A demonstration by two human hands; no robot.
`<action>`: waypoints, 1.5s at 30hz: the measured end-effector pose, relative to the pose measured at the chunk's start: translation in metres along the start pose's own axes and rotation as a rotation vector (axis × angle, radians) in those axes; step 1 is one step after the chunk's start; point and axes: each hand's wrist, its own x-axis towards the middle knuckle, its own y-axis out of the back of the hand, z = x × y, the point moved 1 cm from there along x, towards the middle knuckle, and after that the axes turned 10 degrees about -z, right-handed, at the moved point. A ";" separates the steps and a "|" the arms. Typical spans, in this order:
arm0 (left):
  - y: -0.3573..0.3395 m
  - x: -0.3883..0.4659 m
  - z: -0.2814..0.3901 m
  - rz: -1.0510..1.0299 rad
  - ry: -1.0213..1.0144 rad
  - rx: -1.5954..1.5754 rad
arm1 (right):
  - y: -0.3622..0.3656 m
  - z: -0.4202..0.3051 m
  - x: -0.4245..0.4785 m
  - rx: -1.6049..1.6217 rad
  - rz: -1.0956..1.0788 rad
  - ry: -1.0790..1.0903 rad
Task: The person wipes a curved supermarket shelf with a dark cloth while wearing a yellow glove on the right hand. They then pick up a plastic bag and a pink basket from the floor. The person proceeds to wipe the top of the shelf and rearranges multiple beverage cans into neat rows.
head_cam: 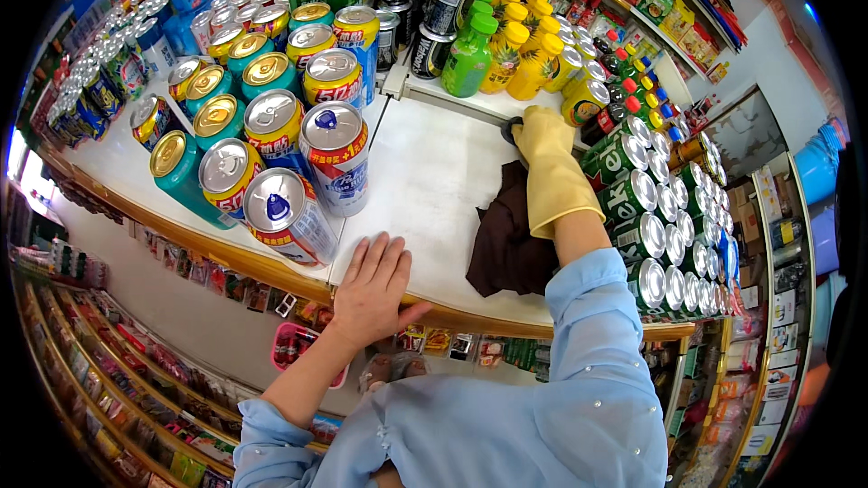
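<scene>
My left hand (pixel 371 291), bare, rests palm down on the wooden front edge of the white display top (pixel 420 163), holding nothing. A yellow rubber glove covers my right hand (pixel 542 139), which is bunched around a dark brown cloth (pixel 502 244) near the back strip. Part of the cloth pokes out at the fingertips; the rest trails under my forearm. Just left of the bare surface, a Pabst Blue Ribbon can (pixel 336 169) and another white-and-red can (pixel 291 213) stand closest to my left hand. A yellow can (pixel 586 102) stands beside the glove.
Teal cans with gold lids (pixel 178 163) and yellow-blue cans (pixel 230 176) fill the left. Watson's cans (pixel 434 47), green bottles (pixel 468 61) and yellow-capped bottles (pixel 536 68) line the back. Stacked green beer cans (pixel 637 230) flank my right arm. A pink basket (pixel 277 352) sits below the edge.
</scene>
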 end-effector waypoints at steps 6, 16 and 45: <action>0.000 0.000 0.001 -0.019 0.012 0.032 | 0.008 -0.029 -0.010 -0.051 0.130 0.092; 0.002 -0.002 -0.001 0.012 -0.001 0.001 | -0.019 0.013 0.041 0.207 0.102 0.415; -0.001 -0.002 -0.001 0.064 -0.016 0.029 | -0.003 0.017 0.014 0.458 0.170 0.076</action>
